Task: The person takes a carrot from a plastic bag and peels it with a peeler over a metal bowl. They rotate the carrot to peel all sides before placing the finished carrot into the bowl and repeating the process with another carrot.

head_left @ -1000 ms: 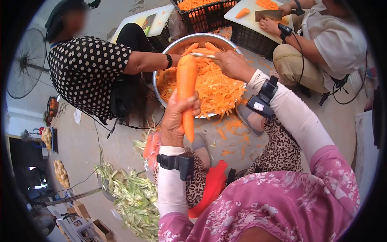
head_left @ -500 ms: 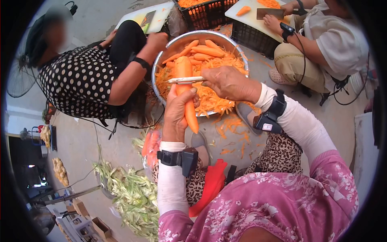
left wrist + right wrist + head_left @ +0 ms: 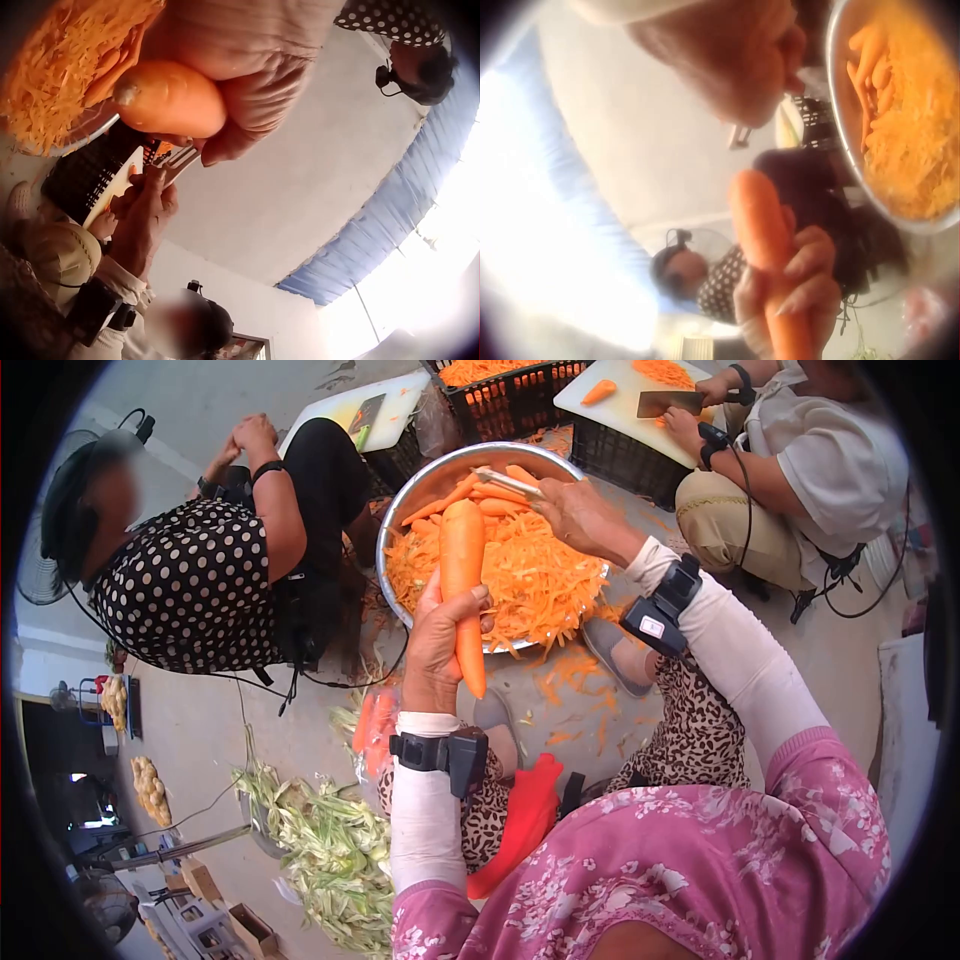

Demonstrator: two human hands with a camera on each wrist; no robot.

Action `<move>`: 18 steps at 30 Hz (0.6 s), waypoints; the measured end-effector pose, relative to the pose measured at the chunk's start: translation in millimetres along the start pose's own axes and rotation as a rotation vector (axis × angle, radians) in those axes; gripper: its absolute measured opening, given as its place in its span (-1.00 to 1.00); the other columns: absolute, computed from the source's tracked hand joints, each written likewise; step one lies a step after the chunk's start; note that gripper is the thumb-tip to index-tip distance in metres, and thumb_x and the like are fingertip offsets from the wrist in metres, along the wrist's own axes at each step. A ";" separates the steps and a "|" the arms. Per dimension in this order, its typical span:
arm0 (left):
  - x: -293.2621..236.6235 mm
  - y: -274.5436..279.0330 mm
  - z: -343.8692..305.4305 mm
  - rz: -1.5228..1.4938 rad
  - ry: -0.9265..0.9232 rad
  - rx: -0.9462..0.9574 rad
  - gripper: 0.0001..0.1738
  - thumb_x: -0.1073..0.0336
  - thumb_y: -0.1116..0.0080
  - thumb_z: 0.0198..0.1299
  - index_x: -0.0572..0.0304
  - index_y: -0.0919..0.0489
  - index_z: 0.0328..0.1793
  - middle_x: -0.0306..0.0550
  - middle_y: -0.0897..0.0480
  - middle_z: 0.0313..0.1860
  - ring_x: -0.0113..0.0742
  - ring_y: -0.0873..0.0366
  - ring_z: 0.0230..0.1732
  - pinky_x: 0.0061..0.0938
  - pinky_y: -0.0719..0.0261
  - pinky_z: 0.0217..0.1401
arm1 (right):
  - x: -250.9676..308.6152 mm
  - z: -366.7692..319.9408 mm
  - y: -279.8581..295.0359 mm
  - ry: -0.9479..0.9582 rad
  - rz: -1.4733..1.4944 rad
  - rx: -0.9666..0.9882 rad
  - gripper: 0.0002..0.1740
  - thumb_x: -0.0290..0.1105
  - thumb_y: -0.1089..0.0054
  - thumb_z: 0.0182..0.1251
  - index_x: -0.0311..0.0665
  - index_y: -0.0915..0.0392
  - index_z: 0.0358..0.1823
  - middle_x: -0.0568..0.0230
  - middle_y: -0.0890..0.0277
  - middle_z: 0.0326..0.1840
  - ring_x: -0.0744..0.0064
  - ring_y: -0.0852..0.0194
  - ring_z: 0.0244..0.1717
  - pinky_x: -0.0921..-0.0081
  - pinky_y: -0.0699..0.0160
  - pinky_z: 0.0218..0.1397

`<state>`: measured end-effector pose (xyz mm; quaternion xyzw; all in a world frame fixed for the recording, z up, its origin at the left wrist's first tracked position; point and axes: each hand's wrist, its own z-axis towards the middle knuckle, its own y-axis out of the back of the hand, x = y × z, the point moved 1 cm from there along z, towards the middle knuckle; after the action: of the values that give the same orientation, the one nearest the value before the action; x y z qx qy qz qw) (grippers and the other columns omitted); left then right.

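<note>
My left hand (image 3: 436, 650) grips a large orange carrot (image 3: 462, 550) near its narrow end, the thick end pointing away over the basin. In the right wrist view, fingers and thumb wrap around the carrot (image 3: 759, 225). My right hand (image 3: 588, 520) holds a peeler (image 3: 512, 482), whose slotted blade (image 3: 182, 159) shows in the left wrist view. The peeler is off the carrot, beyond and right of its thick end. Below both hands stands a metal basin (image 3: 425, 485) with whole carrots (image 3: 500, 506) along its far side and a heap of orange peelings (image 3: 540, 580).
A person in polka dots (image 3: 190, 580) sits left; another in a white top (image 3: 840, 470) uses a cleaver (image 3: 668, 403) on a cutting board (image 3: 610, 420). Black crates (image 3: 510, 405) stand beyond the basin. Corn husks (image 3: 330, 850) and bagged carrots (image 3: 376, 725) lie lower left.
The peeler was beyond the carrot's thick end, then lay across its middle, and is now back beyond that end. The person at left has drawn an arm back from the basin.
</note>
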<state>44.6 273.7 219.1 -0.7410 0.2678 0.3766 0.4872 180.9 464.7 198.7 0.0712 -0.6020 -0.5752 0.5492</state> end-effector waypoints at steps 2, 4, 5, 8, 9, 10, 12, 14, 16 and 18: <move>1.9 2.0 2.8 -0.048 0.027 -0.031 -0.53 0.56 -0.16 0.07 0.22 -0.32 0.13 -0.15 -0.43 -0.30 -0.40 -0.42 -0.42 -0.58 -0.44 -0.49 | 22.4 -9.3 3.2 0.169 0.158 -0.118 -0.85 -0.35 -0.02 0.31 -0.26 -0.46 -0.20 -0.10 -0.52 -0.41 -0.15 -0.49 -0.36 0.08 -0.45 -0.34; 3.9 5.8 3.5 -0.098 0.033 -0.054 -0.60 0.55 -0.15 0.09 0.24 -0.36 0.07 -0.16 -0.44 -0.32 -0.40 -0.44 -0.40 -0.59 -0.45 -0.49 | 33.2 -15.8 -0.3 0.212 0.152 -0.045 -0.86 -0.34 -0.03 0.32 -0.26 -0.44 -0.24 -0.09 -0.50 -0.43 -0.15 -0.49 -0.38 0.08 -0.44 -0.35; 4.5 7.0 3.8 -0.099 0.032 -0.058 -0.60 0.55 -0.15 0.09 0.24 -0.36 0.07 -0.16 -0.44 -0.32 -0.40 -0.44 -0.40 -0.59 -0.45 -0.49 | 39.7 -19.3 -2.6 0.253 0.147 0.028 -0.86 -0.33 -0.03 0.32 -0.26 -0.41 -0.28 -0.07 -0.49 -0.45 -0.14 -0.48 -0.40 0.07 -0.43 -0.35; 6.5 8.3 2.9 0.020 0.024 -0.115 -0.62 0.54 -0.16 0.09 0.26 -0.39 0.06 -0.18 -0.46 -0.33 -0.43 -0.45 -0.41 -0.59 -0.46 -0.48 | 58.4 -32.1 -3.0 0.322 0.103 0.061 -0.86 -0.38 -0.07 0.25 -0.27 -0.36 -0.31 -0.02 -0.45 -0.49 -0.13 -0.45 -0.42 0.07 -0.39 -0.40; 6.2 7.1 1.9 0.116 -0.018 -0.122 -0.60 0.54 -0.17 0.08 0.27 -0.40 0.07 -0.19 -0.47 -0.34 -0.45 -0.45 -0.43 -0.59 -0.47 -0.48 | 59.8 -33.2 -3.8 0.323 0.036 0.099 -0.89 -0.37 -0.03 0.25 -0.24 -0.39 -0.31 -0.01 -0.49 -0.49 -0.11 -0.49 -0.44 0.05 -0.42 -0.41; 5.5 5.6 1.0 0.212 -0.059 -0.127 -0.59 0.55 -0.18 0.07 0.27 -0.40 0.08 -0.20 -0.48 -0.34 -0.47 -0.45 -0.45 -0.60 -0.48 -0.47 | 57.0 -30.7 -6.4 0.327 -0.021 0.039 -0.91 -0.42 -0.02 0.19 -0.25 -0.40 -0.29 0.00 -0.50 -0.49 -0.08 -0.51 -0.43 0.07 -0.44 -0.43; 3.9 1.1 -2.1 0.294 -0.054 -0.144 -0.55 0.56 -0.17 0.04 0.28 -0.40 0.10 -0.22 -0.48 -0.32 -0.50 -0.45 -0.42 -0.62 -0.47 -0.42 | 43.2 -21.5 -6.1 0.218 -0.090 0.004 -0.91 -0.43 -0.03 0.18 -0.25 -0.43 -0.29 0.00 -0.52 -0.48 -0.06 -0.53 -0.42 0.08 -0.46 -0.43; 2.5 -5.7 -3.1 0.377 -0.065 -0.150 -0.52 0.58 -0.16 0.01 0.28 -0.40 0.12 -0.24 -0.48 -0.29 -0.52 -0.45 -0.40 -0.63 -0.47 -0.37 | 16.7 -7.7 -6.3 0.089 -0.274 0.032 -0.88 -0.43 -0.07 0.14 -0.28 -0.50 -0.31 -0.03 -0.56 -0.47 -0.01 -0.58 -0.39 0.10 -0.51 -0.41; 2.7 -11.1 -5.3 0.383 -0.109 -0.154 -0.48 0.59 -0.17 -0.02 0.28 -0.39 0.15 -0.23 -0.47 -0.27 -0.52 -0.45 -0.37 -0.63 -0.46 -0.34 | 14.7 -7.9 -4.0 0.069 -0.198 -0.021 -0.88 -0.43 -0.04 0.19 -0.34 -0.45 -0.33 -0.10 -0.49 -0.55 -0.09 -0.53 -0.45 0.07 -0.45 -0.44; 2.7 -10.4 -2.7 0.374 -0.089 -0.177 -0.46 0.59 -0.17 -0.03 0.28 -0.39 0.16 -0.23 -0.47 -0.26 -0.52 -0.45 -0.36 -0.63 -0.46 -0.33 | 19.0 -7.1 -1.2 0.054 -0.039 -0.054 -0.86 -0.42 -0.06 0.23 -0.37 -0.40 -0.35 -0.17 -0.42 -0.59 -0.18 -0.46 -0.48 0.03 -0.38 -0.43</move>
<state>54.8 275.1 223.0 -0.7009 0.3449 0.5148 0.3531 178.1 446.3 206.9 0.0835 -0.5697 -0.5997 0.5558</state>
